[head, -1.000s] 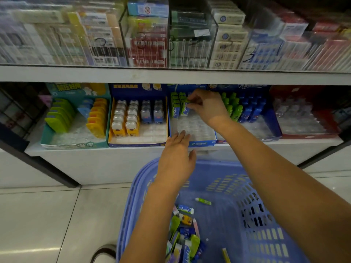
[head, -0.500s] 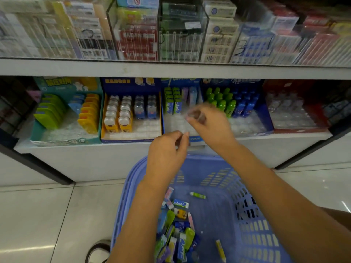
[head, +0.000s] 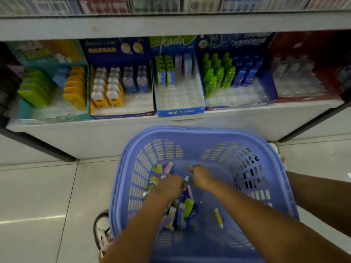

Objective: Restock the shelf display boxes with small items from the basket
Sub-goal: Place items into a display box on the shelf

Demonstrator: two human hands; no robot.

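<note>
A lavender plastic basket [head: 190, 132] stands on the floor below the shelf. A pile of small packaged items [head: 180, 213] lies at its bottom left. My left hand [head: 167, 185] reaches down onto the pile, its fingers hidden among the packets. My right hand [head: 201, 175] is beside it, fingertips down near a small blue packet [head: 185, 177]; its grip is blurred. On the shelf, the blue-and-green display box [head: 180, 111] holds a few green, purple and pink packs at the back, with bare slots in front.
Other display boxes flank it: a teal one [head: 53, 115], a blue one with yellow items [head: 121, 112], one with green and blue bottles [head: 237, 86], and a red one [head: 303, 97]. A loose yellow item [head: 218, 218] lies in the basket. A shoe [head: 102, 234] stands beside it.
Both hands dropped from the shelf box into the basket. The view tilted down, so the upper shelf is mostly out of view.
</note>
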